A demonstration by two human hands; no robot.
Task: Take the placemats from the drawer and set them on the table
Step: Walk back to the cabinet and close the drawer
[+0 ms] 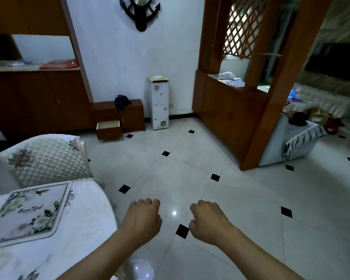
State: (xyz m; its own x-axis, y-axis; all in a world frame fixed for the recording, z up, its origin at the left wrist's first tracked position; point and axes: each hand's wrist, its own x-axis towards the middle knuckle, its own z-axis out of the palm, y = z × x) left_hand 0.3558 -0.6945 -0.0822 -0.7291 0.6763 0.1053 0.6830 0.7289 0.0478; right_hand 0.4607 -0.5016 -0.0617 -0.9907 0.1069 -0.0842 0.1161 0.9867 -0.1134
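Observation:
A flowered placemat [30, 215] with a dark border lies flat on the round table [85, 229], which wears a white cloth at the lower left. Across the floor, a low wooden cabinet [129, 114] stands against the far wall with its left drawer [109, 128] pulled open; its inside looks pale and I see nothing in it. My left hand [141, 217] and my right hand [208, 221] hang over the tiled floor just right of the table, both curled into loose fists with nothing in them.
A chair [47, 158] with a quilted flowered cover stands behind the table. A white floral narrow cabinet [159, 104] sits beside the drawer unit. A wooden divider [240, 102] rises on the right, a covered seat [299, 142] beyond it. White tiled floor lies between.

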